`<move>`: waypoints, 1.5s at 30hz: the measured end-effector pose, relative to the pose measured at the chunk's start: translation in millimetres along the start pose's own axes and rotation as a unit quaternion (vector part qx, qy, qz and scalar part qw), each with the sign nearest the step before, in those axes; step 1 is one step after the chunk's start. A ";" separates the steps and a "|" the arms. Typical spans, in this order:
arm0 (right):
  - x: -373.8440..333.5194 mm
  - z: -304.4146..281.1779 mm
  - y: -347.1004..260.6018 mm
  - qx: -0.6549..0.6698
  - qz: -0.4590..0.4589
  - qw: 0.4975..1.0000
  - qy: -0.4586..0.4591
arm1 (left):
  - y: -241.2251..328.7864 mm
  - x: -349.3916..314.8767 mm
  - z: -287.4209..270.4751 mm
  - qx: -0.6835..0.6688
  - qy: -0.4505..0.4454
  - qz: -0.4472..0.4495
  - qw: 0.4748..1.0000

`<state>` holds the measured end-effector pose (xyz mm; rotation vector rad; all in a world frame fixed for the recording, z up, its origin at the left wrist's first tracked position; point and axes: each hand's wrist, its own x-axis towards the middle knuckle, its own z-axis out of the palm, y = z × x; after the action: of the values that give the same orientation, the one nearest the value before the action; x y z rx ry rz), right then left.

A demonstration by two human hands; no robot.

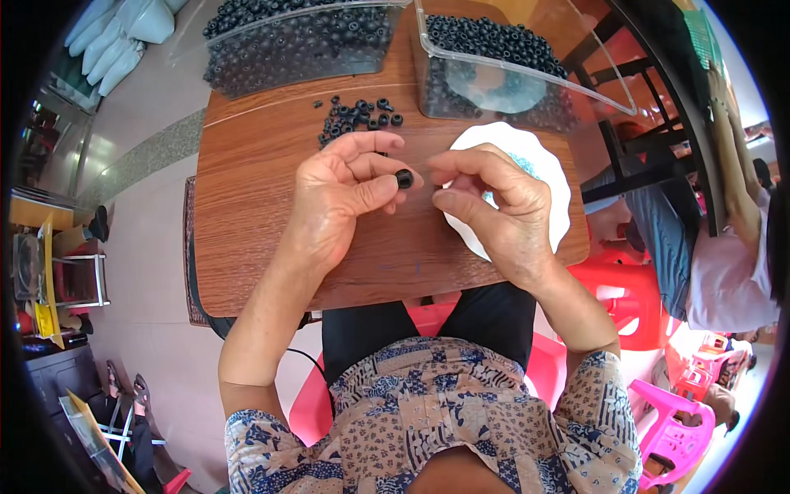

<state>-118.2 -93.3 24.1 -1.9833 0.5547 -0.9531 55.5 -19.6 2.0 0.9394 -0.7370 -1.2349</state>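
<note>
My left hand (341, 193) is closed, with a round black bead (404, 179) pinched between thumb and fingers above the wooden table. Facing it a short way to the right, my right hand (506, 206) has its fingers curled toward the thumb. Whatever lies between those fingertips, if anything, is too small to make out. Under the right hand sits a white plate with a scalloped rim (553, 185), bearing tiny turquoise bits (524, 163). Just beyond my left hand lies a loose pile of black beads (354, 115), partly hidden by its fingers.
Two clear plastic bins, one at the far left (300, 53) and one at the far right (494, 78), hold many black beads. The brown table (247, 206) ends near my lap. Red stools (629, 300) and another seated person (732, 255) are to the right; white sacks (123, 41) lie far left.
</note>
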 end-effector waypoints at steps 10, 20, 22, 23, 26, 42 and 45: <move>-7.5 5.3 2.8 -0.185 -0.185 0.964 0.039 | -26.0 -21.2 23.6 -0.165 0.022 -0.018 0.986; -38.0 21.2 11.3 -0.285 -0.251 0.922 0.076 | -40.6 -37.5 30.7 -0.233 0.014 -0.091 0.968; -45.3 28.2 15.7 -0.333 -0.282 0.893 0.108 | -41.9 -42.5 31.3 -0.221 0.035 -0.077 0.972; -46.8 30.3 14.6 -0.326 -0.280 0.896 0.113 | -43.3 -44.1 31.7 -0.223 0.031 -0.081 0.971; -51.4 33.3 11.5 -0.316 -0.258 0.906 0.113 | -47.2 -46.6 29.7 -0.207 0.065 -0.099 0.971; -60.3 -51.6 34.8 -0.339 0.013 0.941 0.003 | -64.9 -40.5 -0.4 -0.210 -0.058 -0.082 0.973; -57.2 -46.2 39.3 -0.372 -0.007 0.928 -0.022 | -70.8 -39.9 -4.9 -0.230 -0.074 -0.070 0.968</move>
<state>-190.9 -99.3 -16.3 -2.6690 0.9822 -0.7569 20.6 15.8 -62.4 0.5258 -0.4697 -1.5303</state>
